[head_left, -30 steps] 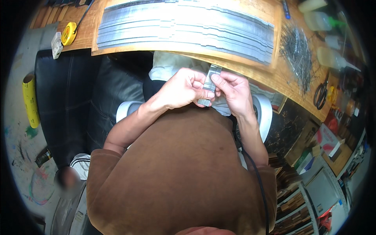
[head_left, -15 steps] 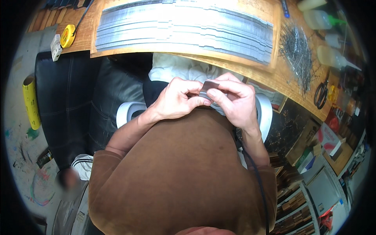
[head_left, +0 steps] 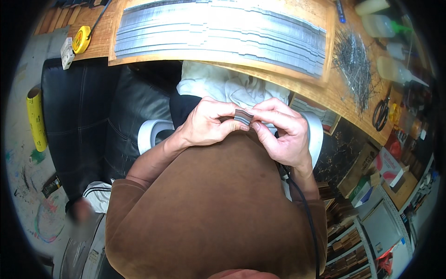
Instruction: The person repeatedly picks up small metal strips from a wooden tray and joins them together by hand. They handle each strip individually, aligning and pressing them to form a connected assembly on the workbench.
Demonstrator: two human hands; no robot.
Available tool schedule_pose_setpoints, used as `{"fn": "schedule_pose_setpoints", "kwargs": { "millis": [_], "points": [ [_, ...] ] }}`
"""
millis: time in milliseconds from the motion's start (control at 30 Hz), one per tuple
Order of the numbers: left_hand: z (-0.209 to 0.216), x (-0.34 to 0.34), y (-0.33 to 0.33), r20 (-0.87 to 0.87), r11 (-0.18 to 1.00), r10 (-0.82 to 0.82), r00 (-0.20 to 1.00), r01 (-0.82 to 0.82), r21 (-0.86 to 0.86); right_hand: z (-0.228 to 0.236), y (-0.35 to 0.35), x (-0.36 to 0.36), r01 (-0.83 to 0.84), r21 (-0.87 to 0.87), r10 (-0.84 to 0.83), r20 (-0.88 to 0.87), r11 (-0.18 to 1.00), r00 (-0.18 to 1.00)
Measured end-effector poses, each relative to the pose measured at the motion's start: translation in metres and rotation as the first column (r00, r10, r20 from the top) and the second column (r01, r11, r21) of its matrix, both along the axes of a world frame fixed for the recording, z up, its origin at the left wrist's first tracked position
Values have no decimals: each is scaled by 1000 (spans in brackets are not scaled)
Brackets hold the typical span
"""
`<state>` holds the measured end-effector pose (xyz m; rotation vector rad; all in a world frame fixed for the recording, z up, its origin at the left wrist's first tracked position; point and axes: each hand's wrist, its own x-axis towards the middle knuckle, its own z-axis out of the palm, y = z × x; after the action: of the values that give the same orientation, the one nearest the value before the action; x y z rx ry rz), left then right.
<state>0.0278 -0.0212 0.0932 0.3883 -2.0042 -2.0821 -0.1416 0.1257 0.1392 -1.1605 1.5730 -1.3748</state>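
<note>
tabletop [head_left: 346, 100]: bare wood, matt
strips [head_left: 218, 35]: grey metal, dull sheen
seat [head_left: 88, 116]: black leather, glossy
sweater [head_left: 209, 209]: brown cloth, soft, matt

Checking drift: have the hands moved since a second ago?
Yes. Both hands dropped slightly toward the torso, away from the wooden board's edge, pinching the small dark piece.

Small craft workshop. Wooden bench [head_left: 344, 95] carries a board stacked with long grey metal strips [head_left: 218, 35], a heap of thin wire pins [head_left: 355, 63], squeeze bottles [head_left: 395, 69], scissors [head_left: 381, 114] and a yellow tape measure [head_left: 81, 39]. Paint-splattered floor [head_left: 28, 176]. Shelves [head_left: 357, 242] at lower right packed with boxes and small stock. Black padded seat [head_left: 88, 125] at the bench.
</note>
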Motion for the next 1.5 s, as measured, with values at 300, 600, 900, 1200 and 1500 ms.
{"fn": "schedule_pose_setpoints", "kwargs": {
  "millis": [300, 600, 900, 1200, 1500],
  "points": [
    [-6, 3, -2, 57, 991, -88, 995, 81, 109, -7, 5, 2, -5, 16, 4, 69, 1000, 998],
    [-8, 4, -6, 55, 960, -153, 987, 135, 244, -7, 4, 7, -8, 18, 6, 131, 1000, 991],
    [0, 4, 0, 104, 987, -76, 992, 60, 147, -16, 5, 6, -25, 3, 25, 130, 1000, 991],
    [9, 5, 14, 149, 997, 73, 986, -73, -4, -36, 7, 1, -22, 0, 22, 174, 1000, 984],
    [10, 7, 12, 284, 998, 26, 959, -41, 47, -49, 9, 2, -12, -33, 20, 258, 999, 966]
  ]
}}
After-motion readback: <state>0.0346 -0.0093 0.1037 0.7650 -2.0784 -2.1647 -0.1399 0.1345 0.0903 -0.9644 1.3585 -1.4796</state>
